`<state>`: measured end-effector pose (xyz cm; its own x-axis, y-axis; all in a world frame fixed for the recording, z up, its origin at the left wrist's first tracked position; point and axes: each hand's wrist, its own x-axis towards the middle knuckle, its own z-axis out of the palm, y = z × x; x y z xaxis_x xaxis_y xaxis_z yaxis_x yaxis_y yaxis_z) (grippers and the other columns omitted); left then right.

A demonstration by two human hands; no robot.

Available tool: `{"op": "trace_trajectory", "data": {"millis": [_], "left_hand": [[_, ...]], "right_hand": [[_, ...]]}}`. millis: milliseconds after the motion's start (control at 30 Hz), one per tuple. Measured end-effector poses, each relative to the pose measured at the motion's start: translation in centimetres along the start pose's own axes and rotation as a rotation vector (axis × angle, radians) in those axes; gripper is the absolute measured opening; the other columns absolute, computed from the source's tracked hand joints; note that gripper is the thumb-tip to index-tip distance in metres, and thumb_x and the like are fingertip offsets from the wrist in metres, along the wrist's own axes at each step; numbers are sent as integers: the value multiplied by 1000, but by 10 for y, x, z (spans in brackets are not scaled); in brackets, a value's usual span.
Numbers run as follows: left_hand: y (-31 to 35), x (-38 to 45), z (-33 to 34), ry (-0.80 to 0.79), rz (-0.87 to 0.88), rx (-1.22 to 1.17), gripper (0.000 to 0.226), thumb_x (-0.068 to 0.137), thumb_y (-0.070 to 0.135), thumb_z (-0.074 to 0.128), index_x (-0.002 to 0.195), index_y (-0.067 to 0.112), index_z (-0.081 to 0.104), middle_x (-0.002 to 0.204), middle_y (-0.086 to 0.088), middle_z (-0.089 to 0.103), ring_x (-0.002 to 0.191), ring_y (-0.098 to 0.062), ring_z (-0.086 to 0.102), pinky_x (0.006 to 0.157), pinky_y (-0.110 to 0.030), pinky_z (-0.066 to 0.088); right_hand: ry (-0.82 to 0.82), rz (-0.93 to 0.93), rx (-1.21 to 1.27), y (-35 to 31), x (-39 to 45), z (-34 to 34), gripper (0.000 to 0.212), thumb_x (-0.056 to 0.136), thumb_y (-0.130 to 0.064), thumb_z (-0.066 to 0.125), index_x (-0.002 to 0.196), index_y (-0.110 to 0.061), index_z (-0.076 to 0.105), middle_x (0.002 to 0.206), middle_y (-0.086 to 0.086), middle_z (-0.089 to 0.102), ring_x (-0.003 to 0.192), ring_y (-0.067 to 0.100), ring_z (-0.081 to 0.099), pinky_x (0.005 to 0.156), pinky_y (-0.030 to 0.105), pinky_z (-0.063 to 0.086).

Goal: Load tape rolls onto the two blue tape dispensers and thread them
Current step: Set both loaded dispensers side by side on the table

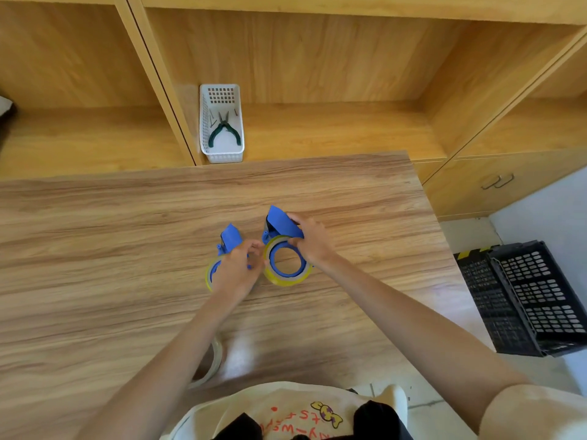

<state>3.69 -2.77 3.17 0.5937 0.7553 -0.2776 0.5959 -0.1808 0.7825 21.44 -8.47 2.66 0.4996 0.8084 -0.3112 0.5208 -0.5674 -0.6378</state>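
Note:
Two blue tape dispensers lie on the wooden table (95,236), each with a yellowish tape roll on its hub. The right dispenser (281,225) carries a roll (273,276) that shows fully. My right hand (313,241) grips this dispenser's blue body and the roll's top edge. The left dispenser (230,238) has its roll (210,274) mostly hidden under my left hand (236,269), which lies over it with fingertips pinched near the gap between the two dispensers. A third, clear tape roll (213,365) lies near the table's front edge, partly hidden by my left forearm.
A white plastic basket (222,154) holding green-handled pliers (224,130) stands on the shelf behind the table. Black plastic crates (524,296) sit on the floor to the right of the table. Wooden cabinets run along the back.

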Motion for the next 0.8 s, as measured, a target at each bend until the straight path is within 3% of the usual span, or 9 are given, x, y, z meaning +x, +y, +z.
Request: {"op": "trace_trajectory", "data": {"millis": [100,167,367,600,800], "left_hand": [[-1,4,3,-50,35,327,42,90,29,63,132,26,54,112,0,69,103,-28,65,78,-41,53],[-2,6,7,-114,24,457,51,90,29,62,138,25,48,106,-8,70,101,-34,65,76,-44,54],[-11,12,24,-322,-18,420,69,86,31,61,146,18,29,85,-8,64,86,-31,65,69,-47,57],[-21,21,31,-368,-23,465,80,89,38,61,152,15,16,110,-15,65,97,-31,64,72,-46,56],[-33,26,35,-406,-12,477,84,87,40,61,152,16,13,129,-9,59,102,-28,63,78,-48,57]], "right_hand": [[9,38,-5,6,5,18,64,87,-5,66,143,-29,46,138,-2,58,125,24,57,91,46,55],[18,78,-14,10,7,24,63,88,-6,63,143,-30,45,136,-1,60,124,27,57,90,47,54],[2,148,-65,23,10,37,63,93,-9,60,149,-26,38,140,7,56,128,32,52,97,46,48],[-5,133,-12,30,12,47,62,94,-7,60,150,-21,38,147,3,51,136,27,46,106,44,44],[-3,152,-41,34,13,54,61,94,-10,59,149,-23,38,144,2,54,133,26,49,101,43,47]]}}
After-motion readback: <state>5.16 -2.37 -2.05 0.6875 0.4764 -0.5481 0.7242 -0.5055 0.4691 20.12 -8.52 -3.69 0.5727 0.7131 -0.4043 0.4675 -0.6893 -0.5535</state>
